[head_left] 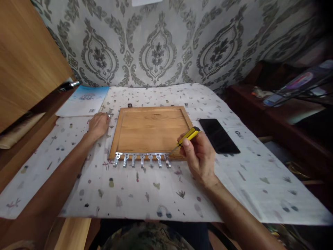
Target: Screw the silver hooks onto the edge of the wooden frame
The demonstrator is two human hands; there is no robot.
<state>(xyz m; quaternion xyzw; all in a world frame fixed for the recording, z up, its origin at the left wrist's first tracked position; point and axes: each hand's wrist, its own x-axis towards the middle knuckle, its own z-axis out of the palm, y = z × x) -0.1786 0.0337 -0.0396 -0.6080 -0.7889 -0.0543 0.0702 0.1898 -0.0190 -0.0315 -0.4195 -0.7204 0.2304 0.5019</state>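
My right hand is closed round the yellow and black handle of a screwdriver. The thin shaft slants down to the left, its tip near the rightmost hook of a metal hook rail. Several silver hooks hang from this rail, which lies along the near edge of a framed wooden board. To the left of the board, my left hand rests on the tablecloth with its fingers curled together. A tiny shiny bit shows at the fingertips, too small to name.
A blue and white booklet lies beyond my left hand. Right of the board is a black phone. The patterned cloth covers the table, with a patterned curtain or wall covering behind. A clear bottle lies tilted at the far right.
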